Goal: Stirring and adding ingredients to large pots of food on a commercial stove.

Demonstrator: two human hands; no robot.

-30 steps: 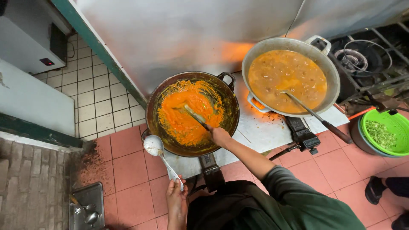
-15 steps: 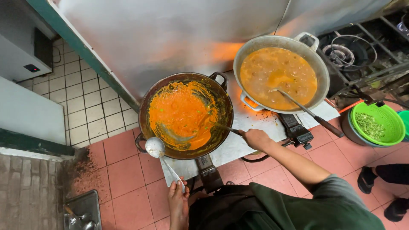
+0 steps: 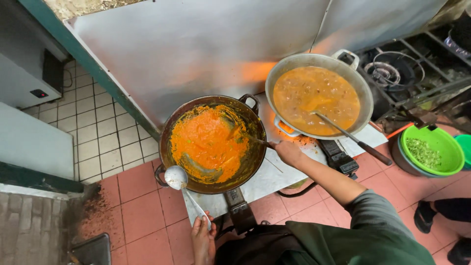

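Wok (image 3: 212,142) of orange paste sits on the burner; right hand (image 3: 288,152), withdrawn to the rim, grips the spatula (image 3: 255,141); left hand (image 3: 202,238) holds the ladle (image 3: 184,189), paste now spread

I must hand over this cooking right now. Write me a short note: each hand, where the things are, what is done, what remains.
Left hand: holds the ladle, its bowl at the near rim of the wok.
Right hand: grips a utensil reaching into the orange paste.
Done: paste spread across the wok.
Left: stirring goes on; the second pan of brown curry with its spoon is untouched.
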